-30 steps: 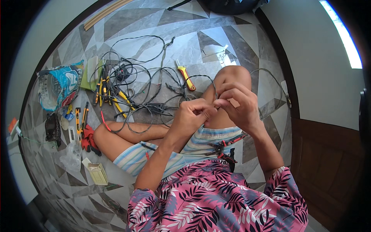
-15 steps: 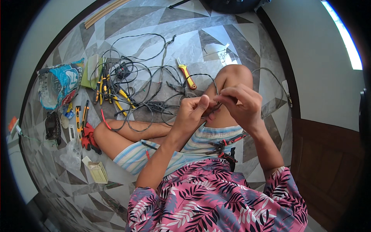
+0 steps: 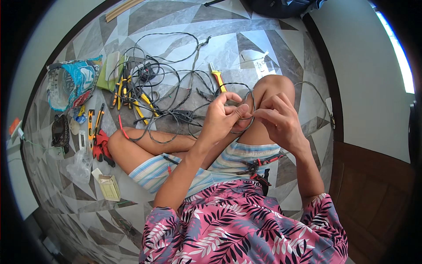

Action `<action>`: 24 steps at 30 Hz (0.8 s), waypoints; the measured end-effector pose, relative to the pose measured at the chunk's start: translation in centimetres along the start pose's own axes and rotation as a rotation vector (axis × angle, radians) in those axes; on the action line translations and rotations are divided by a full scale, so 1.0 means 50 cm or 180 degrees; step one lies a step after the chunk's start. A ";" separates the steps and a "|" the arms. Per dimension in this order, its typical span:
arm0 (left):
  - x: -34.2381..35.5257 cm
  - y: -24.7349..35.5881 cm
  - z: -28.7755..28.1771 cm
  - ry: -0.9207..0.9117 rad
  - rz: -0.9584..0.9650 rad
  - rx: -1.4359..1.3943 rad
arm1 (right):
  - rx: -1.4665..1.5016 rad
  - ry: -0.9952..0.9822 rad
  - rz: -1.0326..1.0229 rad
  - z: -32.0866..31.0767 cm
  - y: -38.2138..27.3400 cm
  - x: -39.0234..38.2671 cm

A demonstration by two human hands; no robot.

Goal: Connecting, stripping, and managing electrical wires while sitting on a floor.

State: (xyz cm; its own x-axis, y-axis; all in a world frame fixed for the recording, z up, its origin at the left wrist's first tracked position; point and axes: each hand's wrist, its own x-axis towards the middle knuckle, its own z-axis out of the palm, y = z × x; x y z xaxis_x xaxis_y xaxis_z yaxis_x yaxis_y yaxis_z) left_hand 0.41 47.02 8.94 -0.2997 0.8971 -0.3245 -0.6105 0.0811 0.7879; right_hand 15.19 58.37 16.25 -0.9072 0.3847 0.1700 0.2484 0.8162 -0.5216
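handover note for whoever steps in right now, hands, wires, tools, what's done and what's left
Left hand: fingers pinched on the dark wire in front of the raised knee.
Right hand: fingers pinched on the same wire, close to the left hand.
The wire loops over the knee into the tangle of cables on the floor.
Red-handled pliers lie on the lap; yellow-handled tools lie left of the tangle.
Done: wire picked up.
Left: the work at the pinched spot; its state is too small to tell.
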 end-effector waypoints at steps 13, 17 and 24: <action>0.007 -0.008 -0.011 -0.0094 0.0185 0.0387 | 0.2232 0.0452 0.1285 0.013 0.015 0.022; 0.028 -0.033 0.007 0.0053 0.0528 0.0342 | 0.1683 -0.0050 -0.0013 -0.003 -0.002 0.012; 0.030 0.012 -0.041 -0.1222 -0.0682 0.0678 | 0.0677 0.0324 -0.0736 0.004 0.022 0.013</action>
State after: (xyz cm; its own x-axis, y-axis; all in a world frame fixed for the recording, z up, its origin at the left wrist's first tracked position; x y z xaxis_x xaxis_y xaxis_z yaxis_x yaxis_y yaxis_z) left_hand -1.91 47.51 7.84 0.1330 0.9426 -0.3062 -0.4531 0.3326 0.8271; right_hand 14.81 59.42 15.62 -0.8900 0.2497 0.3815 -0.0464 0.7828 -0.6206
